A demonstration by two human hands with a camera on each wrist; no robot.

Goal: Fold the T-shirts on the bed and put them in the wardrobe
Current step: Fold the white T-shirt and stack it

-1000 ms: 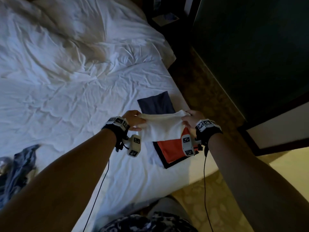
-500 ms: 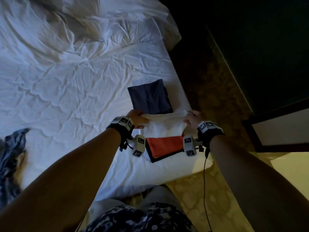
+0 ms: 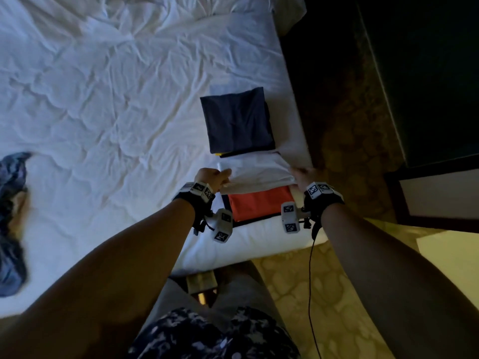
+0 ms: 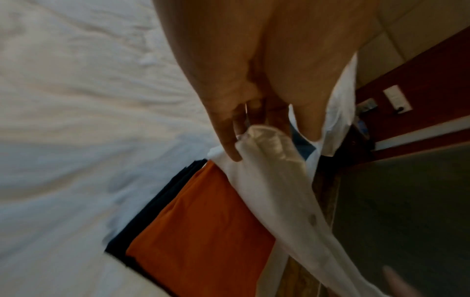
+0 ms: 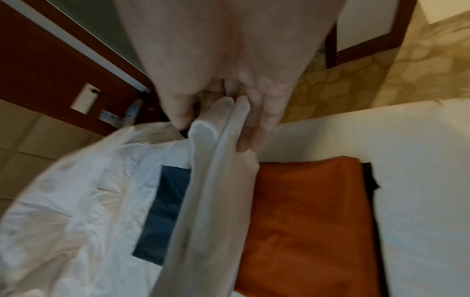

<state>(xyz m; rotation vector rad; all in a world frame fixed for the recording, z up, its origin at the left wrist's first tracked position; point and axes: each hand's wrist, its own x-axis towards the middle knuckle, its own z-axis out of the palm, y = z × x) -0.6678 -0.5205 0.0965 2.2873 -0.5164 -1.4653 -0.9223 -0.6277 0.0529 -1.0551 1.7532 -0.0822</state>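
On the bed point(image 3: 108, 104), at its near right edge, a folded white T-shirt point(image 3: 256, 172) hangs over the orange T-shirt point(image 3: 259, 203); the left hand point(image 3: 211, 177) and right hand point(image 3: 304, 176), apart, pinch its ends. Uneven release would likely spill the fold or skew the pile.

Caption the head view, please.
Both hands hold a folded white T-shirt over the orange one.

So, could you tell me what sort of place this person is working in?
Probably a bedroom, perhaps a hotel room: a bed with rumpled white sheets, folded T-shirts such as the navy T-shirt at its edge, patterned carpet, and a wood-trimmed wall with a switch plate.
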